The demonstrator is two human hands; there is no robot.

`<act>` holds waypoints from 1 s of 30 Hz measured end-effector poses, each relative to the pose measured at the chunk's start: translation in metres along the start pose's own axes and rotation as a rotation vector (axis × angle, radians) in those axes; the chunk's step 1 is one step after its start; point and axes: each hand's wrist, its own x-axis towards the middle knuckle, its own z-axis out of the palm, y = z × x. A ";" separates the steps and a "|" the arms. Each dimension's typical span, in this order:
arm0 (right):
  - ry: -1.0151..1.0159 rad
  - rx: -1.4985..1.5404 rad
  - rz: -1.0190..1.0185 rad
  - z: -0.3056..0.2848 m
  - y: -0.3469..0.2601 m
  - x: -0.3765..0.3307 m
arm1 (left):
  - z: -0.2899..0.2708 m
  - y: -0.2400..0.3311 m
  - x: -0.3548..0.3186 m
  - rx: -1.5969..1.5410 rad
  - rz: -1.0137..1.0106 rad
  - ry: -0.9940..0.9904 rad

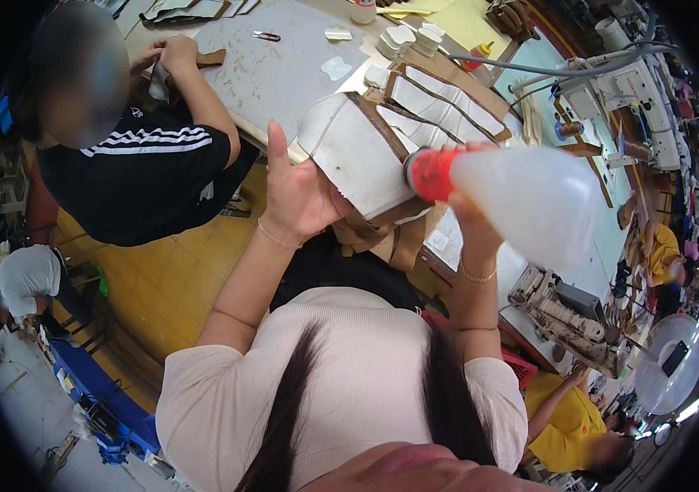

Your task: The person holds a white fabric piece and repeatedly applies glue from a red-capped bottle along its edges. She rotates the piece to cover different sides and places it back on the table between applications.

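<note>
My right hand is wrapped round a translucent plastic squeeze bottle, tilted with its red collar and dark tip toward the left. Just beyond that tip lies a white-lined brown panel, seemingly leather or fabric, raised at the table's near edge. My left hand is palm up at the panel's left edge, thumb stretched away; its fingers are mostly hidden under the panel. Brown material hangs below the panel. Whether the bottle touches the panel I cannot tell.
More white-and-brown pieces lie on the worktable, near stacked white cutouts and small thread snips. A co-worker in black sits at the left. Sewing machines stand at the right.
</note>
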 end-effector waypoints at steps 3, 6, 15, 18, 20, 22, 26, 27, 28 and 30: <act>0.196 -0.003 0.075 -0.007 0.004 0.009 | -0.007 0.000 -0.004 -0.174 -0.076 -0.189; 0.148 0.348 0.097 0.000 -0.015 0.012 | -0.005 -0.003 -0.003 -0.070 -0.061 -0.094; 0.301 -0.031 0.011 -0.029 -0.006 0.015 | -0.005 -0.005 -0.009 -0.086 -0.018 -0.075; 0.363 0.170 -0.147 -0.026 -0.019 0.021 | -0.009 -0.004 -0.007 -0.216 -0.076 -0.194; 0.234 0.173 -0.095 -0.017 -0.021 0.014 | -0.007 -0.006 -0.007 -0.127 -0.067 -0.148; -0.011 -0.021 -0.124 -0.012 -0.019 0.008 | -0.007 -0.010 -0.006 -0.102 -0.062 -0.144; -0.014 -0.403 -0.039 -0.007 -0.001 0.005 | -0.004 -0.009 -0.012 -0.030 -0.037 -0.178; 0.068 -0.389 0.061 -0.007 0.002 0.009 | -0.003 -0.008 -0.013 0.022 -0.028 -0.179; 0.215 -0.153 0.149 -0.008 0.000 0.013 | -0.003 -0.009 -0.015 0.057 0.007 -0.170; 0.330 0.121 0.075 -0.003 -0.009 0.014 | -0.004 -0.013 -0.016 0.124 0.089 -0.148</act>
